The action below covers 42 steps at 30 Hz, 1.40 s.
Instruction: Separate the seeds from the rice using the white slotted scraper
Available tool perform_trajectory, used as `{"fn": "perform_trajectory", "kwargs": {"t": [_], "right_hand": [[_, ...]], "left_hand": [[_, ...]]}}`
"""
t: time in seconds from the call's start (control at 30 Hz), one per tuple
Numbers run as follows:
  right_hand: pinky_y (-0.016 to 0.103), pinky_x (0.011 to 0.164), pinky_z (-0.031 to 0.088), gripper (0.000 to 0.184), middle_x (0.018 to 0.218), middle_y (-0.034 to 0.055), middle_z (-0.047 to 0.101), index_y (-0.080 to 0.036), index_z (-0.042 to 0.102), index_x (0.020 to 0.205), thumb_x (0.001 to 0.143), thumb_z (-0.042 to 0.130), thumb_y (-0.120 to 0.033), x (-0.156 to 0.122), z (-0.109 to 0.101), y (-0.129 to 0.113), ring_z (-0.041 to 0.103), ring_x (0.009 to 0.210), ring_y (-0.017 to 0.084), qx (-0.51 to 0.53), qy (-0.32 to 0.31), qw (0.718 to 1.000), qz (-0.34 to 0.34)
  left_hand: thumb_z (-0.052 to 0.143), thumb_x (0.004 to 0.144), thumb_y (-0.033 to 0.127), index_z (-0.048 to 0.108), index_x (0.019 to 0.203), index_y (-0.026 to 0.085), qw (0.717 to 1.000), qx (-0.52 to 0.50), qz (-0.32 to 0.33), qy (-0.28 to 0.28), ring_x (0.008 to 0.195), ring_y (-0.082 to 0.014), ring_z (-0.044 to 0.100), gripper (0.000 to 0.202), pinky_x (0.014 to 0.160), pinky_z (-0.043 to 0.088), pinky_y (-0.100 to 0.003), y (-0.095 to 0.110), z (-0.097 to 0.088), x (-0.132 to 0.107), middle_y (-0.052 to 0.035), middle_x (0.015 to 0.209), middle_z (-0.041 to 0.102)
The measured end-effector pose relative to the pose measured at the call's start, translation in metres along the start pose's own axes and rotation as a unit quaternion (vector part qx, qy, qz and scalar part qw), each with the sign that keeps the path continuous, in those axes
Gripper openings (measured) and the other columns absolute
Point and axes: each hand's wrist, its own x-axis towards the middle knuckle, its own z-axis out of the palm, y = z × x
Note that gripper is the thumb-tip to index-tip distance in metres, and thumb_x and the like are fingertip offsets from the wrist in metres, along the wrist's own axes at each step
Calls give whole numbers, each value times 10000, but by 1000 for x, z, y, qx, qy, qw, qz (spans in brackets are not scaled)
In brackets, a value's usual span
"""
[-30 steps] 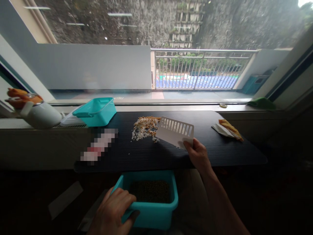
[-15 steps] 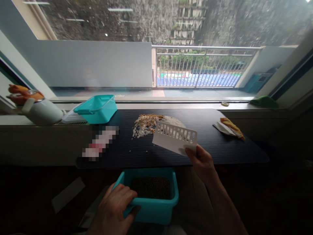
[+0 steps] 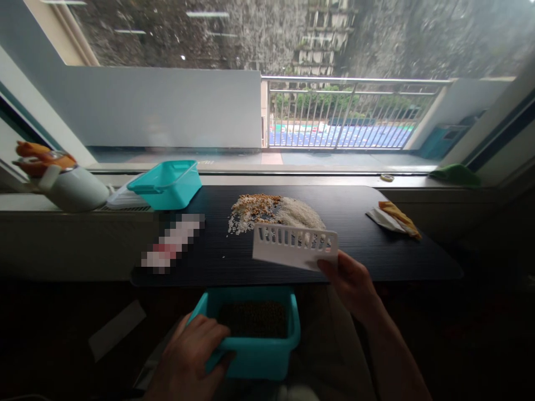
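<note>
My right hand [image 3: 351,278] pinches the right end of a flat white slotted plate [image 3: 288,257], a row of oval openings along its upper edge. The plate hovers over the dark table, just in front of a pile of pale grains like rice [image 3: 298,213] and yellow kernels [image 3: 254,203]. My left hand [image 3: 196,345] is closed over the near left rim of a teal plastic bin [image 3: 259,356]. Small brownish pellets or grains [image 3: 254,320] lie inside this bin, below the table's front edge; their kind is too dark to tell.
A second teal bin [image 3: 178,186] stands at the table's back left, beside a grey pot [image 3: 77,189] on the sill. A blurred white and red item [image 3: 171,245] lies at left on the black table [image 3: 359,245]. A yellow and white cloth or wrapper [image 3: 395,218] lies at right.
The white plate has tilted more level and dropped toward the near side, uncovering more of the pale grains. The held bin has shifted slightly left with my left hand.
</note>
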Motion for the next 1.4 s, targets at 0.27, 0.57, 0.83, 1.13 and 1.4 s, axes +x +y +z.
{"fn": "perform_trajectory", "kwargs": {"t": [0.27, 0.57, 0.83, 1.13, 1.4], "right_hand": [[356, 705, 485, 353, 789, 63, 717, -166, 696, 1011, 828, 575, -442, 45, 0, 11, 641, 731, 232, -136, 148, 980, 2], [332, 712, 472, 313, 826, 58, 715, -172, 676, 972, 827, 586, -433, 53, 9, 18, 642, 765, 224, -70, 118, 990, 17], [311, 688, 460, 288, 769, 38, 695, -156, 674, 927, 807, 606, -409, 58, 13, 22, 615, 725, 201, -25, 101, 994, 32], [323, 715, 470, 300, 785, 31, 706, -160, 685, 945, 789, 635, -412, 49, 10, 26, 627, 740, 203, 25, 92, 994, 50], [336, 720, 506, 344, 791, 38, 726, -162, 698, 945, 748, 683, -444, 39, 9, 26, 655, 740, 210, 70, 81, 992, 69]], "left_hand": [[599, 752, 136, 595, 833, 255, 1000, -3, 7, -26, 696, -180, 616, 144, 763, 486, -348, 3, 4, 4, 45, 716, 643], [583, 756, 123, 580, 873, 258, 999, 4, 10, -43, 709, -185, 619, 179, 808, 480, -386, 0, 7, 1, 49, 733, 637], [597, 746, 117, 580, 878, 259, 999, 1, 10, -37, 717, -186, 617, 195, 830, 459, -398, 0, 10, 1, 54, 744, 639], [586, 708, 88, 564, 837, 252, 999, 14, 29, -19, 675, -186, 625, 210, 764, 462, -379, 5, 6, 8, 63, 712, 638], [590, 708, 86, 561, 830, 253, 999, 8, 27, -25, 674, -186, 624, 209, 778, 464, -387, 7, 4, 10, 62, 713, 641]]}}
